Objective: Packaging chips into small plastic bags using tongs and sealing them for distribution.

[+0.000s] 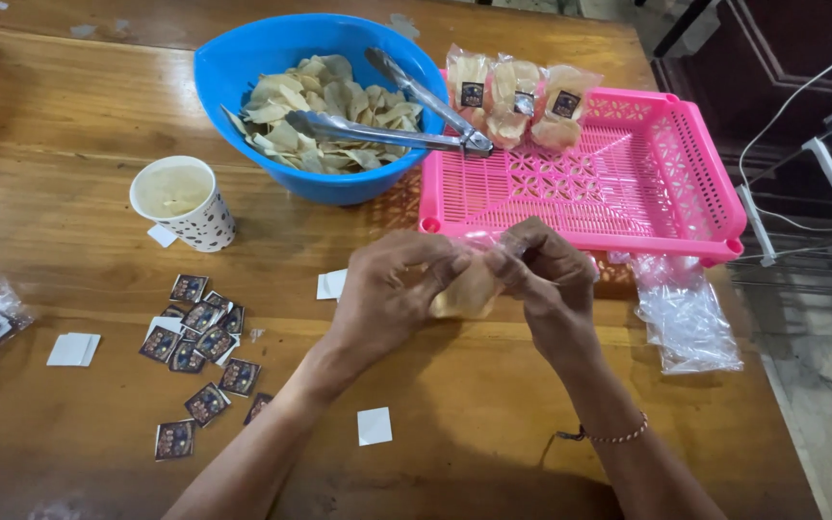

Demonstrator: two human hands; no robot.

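The left hand (392, 294) and the right hand (546, 279) met over the near middle of the wooden table (69, 125), both closed on a small clear bag of chips (469, 289), the fingertips pinching its top edge between them while the filled part hung just below. Just beyond the hands stood a pink plastic tray (647, 183) with three filled, labelled bags (512, 96) leaning at its far left corner. To the left of the tray sat a blue bowl (243, 58) heaped with chips, metal tongs (406, 120) resting across its rim. A spotted paper cup (185, 202) stood farther left, dark square stickers (199, 342) lay scattered near it, and a stack of empty clear bags (686, 318) lay to the right. The pinch looked tight; pressing too hard on the thin film would likely crack the brittle chips, and a loose or uneven fold at the mouth could let the bag slip open and spill onto the table.
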